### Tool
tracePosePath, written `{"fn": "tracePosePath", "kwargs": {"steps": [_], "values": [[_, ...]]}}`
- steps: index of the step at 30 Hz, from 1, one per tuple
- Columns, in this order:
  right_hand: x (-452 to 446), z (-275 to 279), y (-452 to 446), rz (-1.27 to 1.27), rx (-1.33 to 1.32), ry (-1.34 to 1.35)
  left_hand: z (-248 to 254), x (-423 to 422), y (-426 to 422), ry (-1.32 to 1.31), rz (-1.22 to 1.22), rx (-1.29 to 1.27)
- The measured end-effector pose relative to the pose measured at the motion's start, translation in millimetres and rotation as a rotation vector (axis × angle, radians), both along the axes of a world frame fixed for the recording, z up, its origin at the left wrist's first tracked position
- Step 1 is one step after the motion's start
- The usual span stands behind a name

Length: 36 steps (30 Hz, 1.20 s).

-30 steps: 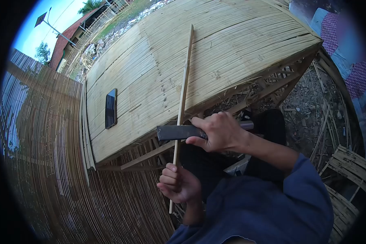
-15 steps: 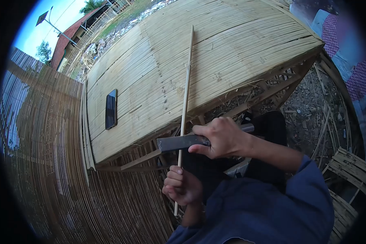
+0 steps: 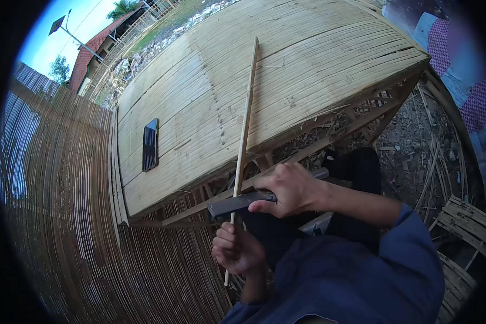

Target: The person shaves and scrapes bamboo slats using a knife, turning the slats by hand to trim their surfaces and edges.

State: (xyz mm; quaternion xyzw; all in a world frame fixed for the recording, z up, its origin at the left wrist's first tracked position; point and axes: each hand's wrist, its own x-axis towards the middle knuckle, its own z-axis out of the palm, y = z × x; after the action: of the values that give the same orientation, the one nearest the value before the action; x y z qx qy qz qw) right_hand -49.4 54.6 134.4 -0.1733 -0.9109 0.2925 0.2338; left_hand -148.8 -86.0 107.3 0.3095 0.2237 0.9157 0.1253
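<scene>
- The table (image 3: 308, 70), topped with flat pale strips, fills the upper middle of the view, its near edge running at a slant in front of the person.
- The screen (image 3: 65, 178) of thin slats stands upright along the left, just beside the table's end.
- The stick (image 3: 247, 119), long and pale, rests its far part on the table, crosses the near edge and slants down towards the person.
- The knife (image 3: 235, 204), broad and dark, lies across the stick off the table's edge, its blade touching it.
- The right hand (image 3: 291, 190) is closed around the knife, thumb along it.
- The left hand (image 3: 238, 250) is curled around the stick just below the blade, apart from the right hand.
- The phone (image 3: 150, 144) lies on the table near the screen.
</scene>
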Motion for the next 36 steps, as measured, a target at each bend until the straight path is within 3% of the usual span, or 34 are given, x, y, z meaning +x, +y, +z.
{"fn": "tracePosePath", "kwargs": {"steps": [2, 11, 13, 18, 21, 26, 29, 30, 33, 36], "values": [[-8.8, -6.7, 2.3, -0.052, 0.073, 0.013, 3.1, -4.9, 2.2, -0.085, -0.003, -0.032], [2.0, -1.5, -11.7, -0.039, 0.072, 0.074, -3.3, 2.0, -3.0, 0.102, 0.042, 0.003], [0.9, -9.3, 17.9, -0.229, 0.039, 0.050, -3.1, 3.8, -7.7, 0.130, 0.098, -0.039], [8.1, 2.4, -10.1, 0.011, 0.014, 0.008, -0.7, 12.7, -10.7, 0.041, 0.081, 0.010], [2.2, -3.7, 24.8, -0.176, -0.016, -0.012, 3.7, 8.4, -10.5, 0.070, 0.111, -0.050], [12.3, 6.2, -8.0, 0.066, -0.035, -0.037, -0.3, 12.7, -17.3, 0.076, 0.108, -0.031], [9.7, -0.5, 15.0, -0.098, -0.022, -0.034, 2.1, 9.2, -10.6, 0.085, 0.114, 0.004], [6.7, -1.0, 33.9, -0.166, -0.211, -0.038, 3.6, 8.6, -13.2, 0.097, 0.144, -0.040], [14.2, 5.6, 27.6, -0.150, -0.189, -0.109, -8.9, 4.0, -23.3, 0.207, 0.140, -0.004], [16.4, 4.3, -1.5, 0.029, -0.164, -0.037, -12.0, 6.4, -26.6, 0.274, 0.110, -0.030]]}}
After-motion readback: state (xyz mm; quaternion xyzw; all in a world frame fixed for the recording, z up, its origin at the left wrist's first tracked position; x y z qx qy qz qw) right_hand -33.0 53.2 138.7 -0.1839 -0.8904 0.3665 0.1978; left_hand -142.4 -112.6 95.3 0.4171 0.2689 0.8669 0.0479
